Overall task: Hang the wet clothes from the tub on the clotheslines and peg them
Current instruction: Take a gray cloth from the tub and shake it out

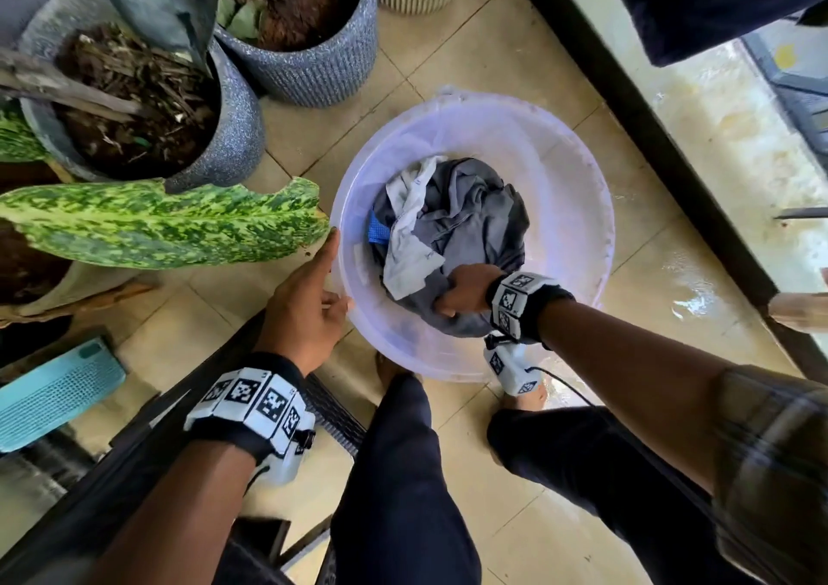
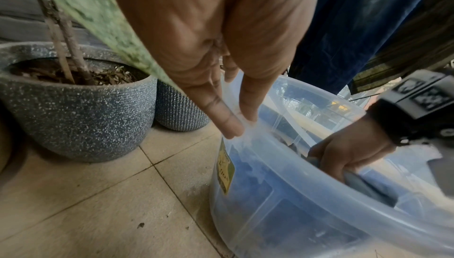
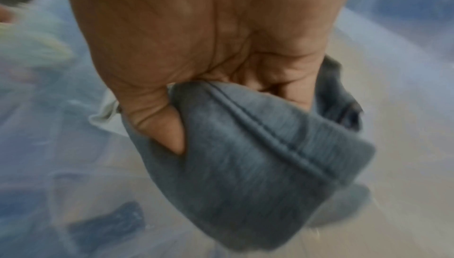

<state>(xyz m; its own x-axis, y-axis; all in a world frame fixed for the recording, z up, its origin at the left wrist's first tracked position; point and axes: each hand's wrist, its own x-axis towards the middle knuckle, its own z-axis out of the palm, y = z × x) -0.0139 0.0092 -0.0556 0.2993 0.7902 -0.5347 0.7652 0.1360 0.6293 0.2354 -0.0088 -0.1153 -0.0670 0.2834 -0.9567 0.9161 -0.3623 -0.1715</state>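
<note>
Right hand fisted around grey garment for lifting; left hand, fingers straight, steadying tub rim.

No text can be read: the yellow-green label on the tub wall, below its rim, is too blurred to make out.

a round translucent plastic tub sits on the tiled floor, with crumpled grey and white clothes in it, speckled blue-grey plant pots behind and left, and what seems a turquoise slatted crate nearer left.
</note>
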